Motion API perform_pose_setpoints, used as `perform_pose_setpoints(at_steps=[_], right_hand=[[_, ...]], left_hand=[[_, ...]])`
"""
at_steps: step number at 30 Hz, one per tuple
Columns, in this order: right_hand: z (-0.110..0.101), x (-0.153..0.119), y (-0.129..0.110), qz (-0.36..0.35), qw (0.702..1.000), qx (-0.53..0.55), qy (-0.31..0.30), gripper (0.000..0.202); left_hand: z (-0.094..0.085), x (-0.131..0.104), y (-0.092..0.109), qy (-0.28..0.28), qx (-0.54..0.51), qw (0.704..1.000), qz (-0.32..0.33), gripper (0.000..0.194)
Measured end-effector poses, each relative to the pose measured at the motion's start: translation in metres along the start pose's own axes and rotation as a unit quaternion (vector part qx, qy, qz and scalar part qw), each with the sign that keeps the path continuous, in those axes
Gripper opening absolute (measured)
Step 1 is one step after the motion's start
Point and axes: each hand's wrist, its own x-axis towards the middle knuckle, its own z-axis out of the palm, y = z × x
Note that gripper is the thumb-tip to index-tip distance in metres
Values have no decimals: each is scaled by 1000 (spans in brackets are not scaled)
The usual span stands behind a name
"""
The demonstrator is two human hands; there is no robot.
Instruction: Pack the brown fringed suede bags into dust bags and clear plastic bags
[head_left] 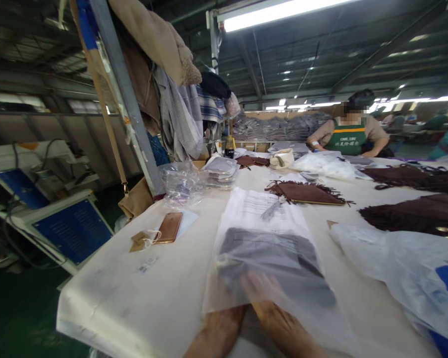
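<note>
A translucent plastic bag (pixel 263 216) with printed text lies on the white-covered table (pixel 134 298). Inside it is a dark grey-brown flat item (pixel 261 246). Both of my hands reach into the bag's near, open end. My right hand (pixel 261 288) shows blurred through the plastic, its fingers stretched forward against the dark item. Of my left hand (pixel 227 318), the wrist and back show at the bag's edge; its fingers are hidden under the plastic and the item.
A phone (pixel 168 227) and a cardboard tag (pixel 139 241) lie to the left. Brown fringed pouches (pixel 309 192) and clear plastic bags (pixel 406 253) lie ahead and right. A metal post (pixel 129 99) stands at the table's left edge. A person in a green apron (pixel 346 136) works across the table.
</note>
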Motion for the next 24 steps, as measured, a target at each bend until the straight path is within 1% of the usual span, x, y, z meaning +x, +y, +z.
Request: perform_pose_setpoints(at_steps=[2, 3, 5, 6, 7, 9, 11, 13, 15, 17, 18, 20, 22, 24], right_hand=[[-2, 14, 8, -14, 999, -50, -5, 52], [-2, 21, 10, -12, 998, -62, -9, 50], [1, 31, 13, -1, 996, -85, -4, 43], [3, 34, 12, 5, 996, -93, 7, 39], [6, 36, 12, 10, 995, -96, 22, 36], [13, 36, 11, 13, 994, -94, 50, 31], [18, 34, 14, -1, 995, -85, 58, 30], [22, 31, 20, -23, 995, -79, 59, 32], [24, 28, 26, -19, 995, -79, 56, 37], [24, 26, 31, -7, 995, -90, 53, 40], [23, 25, 32, -4, 994, -96, 47, 40], [22, 25, 33, -5, 994, -106, 31, 40], [22, 26, 33, -5, 994, -104, 19, 40], [24, 26, 32, -11, 995, -94, 10, 39]], left_hand=[[0, -5, -1, 27, 16, 999, -14, 51], [2, -8, -2, 25, 24, 999, -4, 48], [8, -14, -1, 19, 33, 997, 70, 42], [13, -15, 1, 22, 38, 992, 115, 42], [19, -16, 3, 38, 47, 986, 156, 42], [29, -13, 9, 101, 77, 969, 212, 34], [32, -8, 18, 178, 121, 945, 245, 17], [28, -3, 29, 241, 154, 911, 298, 10], [18, 2, 38, 302, 163, 873, 348, 8], [7, 5, 45, 340, 163, 849, 369, 7], [2, 6, 47, 347, 166, 844, 373, 8], [-2, 8, 48, 340, 174, 837, 392, 10], [-1, 9, 47, 341, 174, 826, 414, 14], [5, 7, 44, 362, 161, 816, 421, 19]])
